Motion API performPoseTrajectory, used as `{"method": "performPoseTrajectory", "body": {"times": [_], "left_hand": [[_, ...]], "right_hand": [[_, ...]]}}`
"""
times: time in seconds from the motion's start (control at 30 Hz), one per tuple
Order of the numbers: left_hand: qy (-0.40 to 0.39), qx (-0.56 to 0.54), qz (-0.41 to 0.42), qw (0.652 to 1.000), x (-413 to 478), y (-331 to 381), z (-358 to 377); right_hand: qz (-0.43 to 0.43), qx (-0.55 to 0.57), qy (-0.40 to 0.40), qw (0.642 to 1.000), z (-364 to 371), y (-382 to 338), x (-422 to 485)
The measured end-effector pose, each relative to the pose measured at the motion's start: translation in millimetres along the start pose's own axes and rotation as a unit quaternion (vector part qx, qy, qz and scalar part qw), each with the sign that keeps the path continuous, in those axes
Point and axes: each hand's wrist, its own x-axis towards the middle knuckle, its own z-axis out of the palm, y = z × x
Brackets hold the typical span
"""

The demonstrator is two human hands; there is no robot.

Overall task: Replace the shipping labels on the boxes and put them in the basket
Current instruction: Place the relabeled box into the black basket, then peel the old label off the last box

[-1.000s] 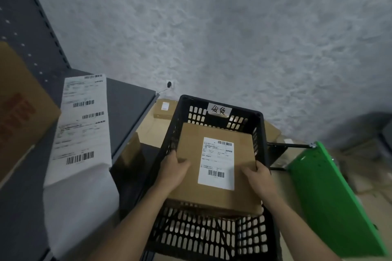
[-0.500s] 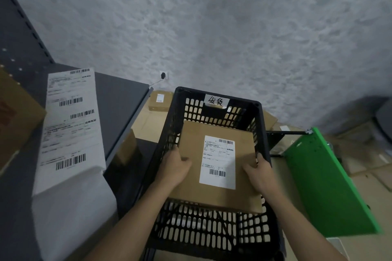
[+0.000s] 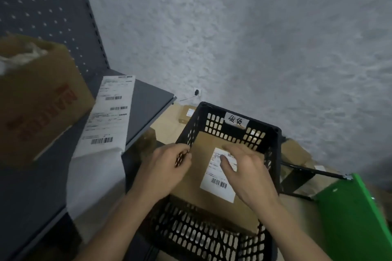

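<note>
Fingers of the R hand (image 3: 248, 172) are lying loose & spread over the brown box (image 3: 212, 207), w/ the thumb touching the white label (image 3: 218, 182) on top of it. L hand (image 3: 167, 168) is sitting at the basket's left wall, fingers bent next to the box's left edge. Part of them is hiding behind the wall's holes & it's blurry, so can't tell if it's holding anything. Box is lying inside the black basket (image 3: 263, 127), tipped a bit, w/ its far end near the basket's back wall. White tag (image 3: 236, 121) w/ handwriting is sticking on the basket's back rim. Left of the basket, a long strip of labels (image 3: 108, 116) is lying on a gray shelf (image 3: 148, 99). Further left, a big cardboard box (image 3: 38, 101) w/ red letters is sitting on it. Right of the basket, a green board (image 3: 356, 218) is showing. Behind the basket, small brown boxes (image 3: 186, 115) are lying low down.
</note>
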Motion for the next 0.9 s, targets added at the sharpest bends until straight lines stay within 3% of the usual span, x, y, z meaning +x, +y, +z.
{"method": "performPoseTrajectory", "body": {"times": [0.1,0.3,0.47,0.67,0.9], "left_hand": [[0.067,0.0,-0.018,0.998,-34,9,-19],[0.188,0.082,-0.108,0.973,-106,0,-54],[0.293,0.143,-0.204,0.923,-193,-1,-104],[0.41,0.135,-0.268,0.861,-312,-20,-165],[0.522,0.123,-0.305,0.787,-440,-48,-227]], "right_hand": [[-0.104,0.012,-0.024,0.994,-2,-18,-1],[-0.229,0.054,-0.075,0.969,15,-61,6],[-0.323,0.106,-0.111,0.934,29,-131,-14],[-0.413,0.182,-0.183,0.874,54,-235,-64],[-0.437,0.249,-0.287,0.815,91,-357,-143]]}}
